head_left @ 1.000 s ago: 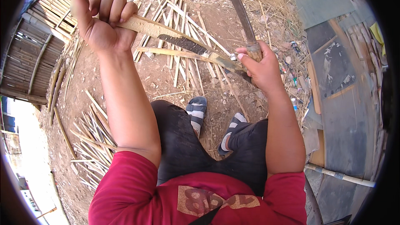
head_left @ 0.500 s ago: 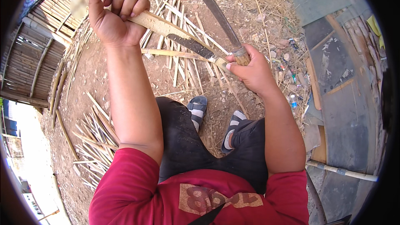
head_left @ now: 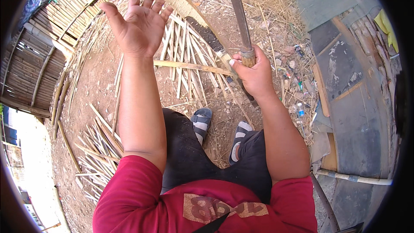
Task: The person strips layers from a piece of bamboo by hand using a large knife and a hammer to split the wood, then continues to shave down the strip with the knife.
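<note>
My right hand (head_left: 253, 72) is closed around the wooden handle of a machete (head_left: 238, 15), whose long dark blade points up and away. The thumb of that hand also rests against a long pale piece that looks like split bamboo (head_left: 181, 1), with a rough yellowish face and a dark patch. Its lower part passes beside my right hand; its far end runs out of the top of the view. My left hand (head_left: 144, 30) is open, palm up and fingers spread, just left of the pale piece. Whether the fingertips touch it I cannot tell.
Thin split strips (head_left: 183, 45) lie fanned out on the dirt ahead, with another pile of strips (head_left: 99, 149) at my left. Dark sheets (head_left: 358, 116) line the right side. A bamboo-slat panel (head_left: 82, 4) stands far left. Dry straw (head_left: 269, 2) and a small bottle (head_left: 300, 110) lie right.
My left hand has let go of the pale piece and opened, moving slightly right. The piece has swung more upright, its far end going up and right. The machete blade has also turned more upright.
</note>
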